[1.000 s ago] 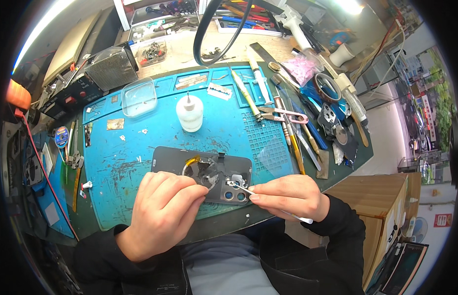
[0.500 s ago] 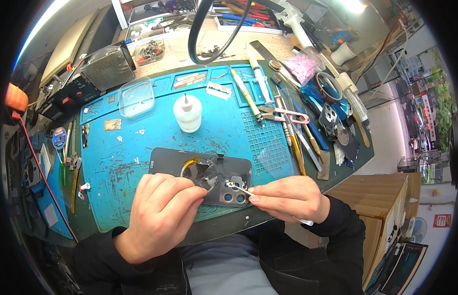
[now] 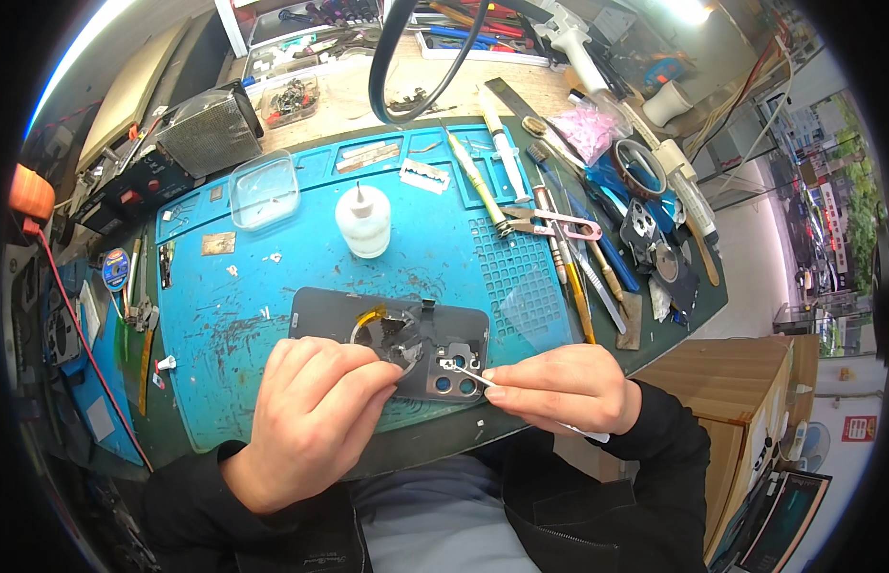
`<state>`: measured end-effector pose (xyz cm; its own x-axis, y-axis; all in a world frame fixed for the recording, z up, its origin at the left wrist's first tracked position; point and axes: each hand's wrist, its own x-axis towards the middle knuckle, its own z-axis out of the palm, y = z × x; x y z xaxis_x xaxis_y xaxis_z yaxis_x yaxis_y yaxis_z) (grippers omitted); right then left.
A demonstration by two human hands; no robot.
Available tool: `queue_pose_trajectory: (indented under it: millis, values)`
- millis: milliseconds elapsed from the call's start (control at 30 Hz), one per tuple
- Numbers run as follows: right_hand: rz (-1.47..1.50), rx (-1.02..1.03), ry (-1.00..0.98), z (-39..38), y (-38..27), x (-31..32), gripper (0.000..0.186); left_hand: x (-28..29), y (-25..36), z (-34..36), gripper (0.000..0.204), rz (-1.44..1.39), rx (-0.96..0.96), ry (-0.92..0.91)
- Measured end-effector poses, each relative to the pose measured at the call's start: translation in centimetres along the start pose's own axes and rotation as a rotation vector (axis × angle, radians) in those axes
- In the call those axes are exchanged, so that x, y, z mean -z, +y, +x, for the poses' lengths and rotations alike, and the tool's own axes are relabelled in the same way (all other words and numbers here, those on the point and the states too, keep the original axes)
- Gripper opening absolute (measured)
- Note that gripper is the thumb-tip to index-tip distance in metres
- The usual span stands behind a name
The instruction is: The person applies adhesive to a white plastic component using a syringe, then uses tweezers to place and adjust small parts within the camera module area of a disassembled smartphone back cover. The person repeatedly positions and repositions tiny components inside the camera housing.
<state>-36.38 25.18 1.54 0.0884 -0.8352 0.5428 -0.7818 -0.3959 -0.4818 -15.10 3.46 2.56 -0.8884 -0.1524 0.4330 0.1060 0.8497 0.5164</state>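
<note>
A dark phone back panel [image 3: 322, 313] lies on the blue work mat, with round camera openings at its lower right and torn black film around a ring at its middle. My left hand [image 3: 320, 406] is closed in a pinch at the panel's lower edge, against the black film [image 3: 395, 336]; what its fingertips hold is mostly hidden. Between the fingers of my right hand [image 3: 564, 390] is a thin white stick [image 3: 475, 377]. Its tip touches a small pale metal part [image 3: 450, 364] beside the camera openings.
Behind the panel stands a white dropper bottle [image 3: 363, 222]. A clear plastic tray [image 3: 264, 191] is at the far left of the mat [image 3: 215, 353]. Pink-handled nippers [image 3: 559, 225], pens, brushes and tweezers crowd the right side. A black cable loop [image 3: 378, 86] hangs overhead.
The stick's tip has shifted slightly down and left on the small metal part, and the stick lies at a slightly different angle. My left hand keeps its place.
</note>
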Motion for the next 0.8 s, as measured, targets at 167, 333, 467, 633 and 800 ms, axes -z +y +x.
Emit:
queue_pose_trajectory:
  millis: [167, 333, 467, 633, 800]
  values:
    - [0.077, 0.038, 0.008, 0.6, -1.0, 0.0, 0.026, 0.1, 0.1, 0.1, 0.039, -0.158, -0.001, -0.030]
    - [0.547, -0.261, 0.062, 1.1, -2.2, -0.2, 0.023, 0.7, 0.2, 0.1, 0.037, -0.277, 0.034, -0.073]
    - [1.281, -0.771, 0.205, 0.6, -3.5, -0.1, 0.029, 0.4, 0.2, -0.4, 0.035, -0.468, 0.132, -0.038]
    - [1.542, -0.927, 0.350, 0.9, -4.7, -1.3, 0.034, 0.2, 1.0, -0.8, 0.035, -1.025, 0.401, 0.012]
    - [1.650, -0.954, 0.389, 1.5, -5.3, -2.5, 0.036, 0.2, 0.8, -0.9, 0.038, -0.829, 0.273, 0.060]
